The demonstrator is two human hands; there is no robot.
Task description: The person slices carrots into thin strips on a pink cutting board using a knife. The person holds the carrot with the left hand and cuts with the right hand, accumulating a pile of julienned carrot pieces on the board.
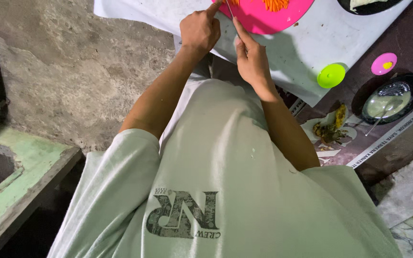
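The round pink plastic cutting board [264, 19] lies at twelve o'clock, orange carrot shreds [276, 5] on it — light, soft, best pinched gently. Left hand [200, 29] is clenched on a thin knife blade [229, 8]; right hand [250, 55] steadies the board's rim.

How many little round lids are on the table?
2. A lime green lid sits on the white sheet's edge; a smaller pink lid lies right of it on the dark table. Others may lie out of view.
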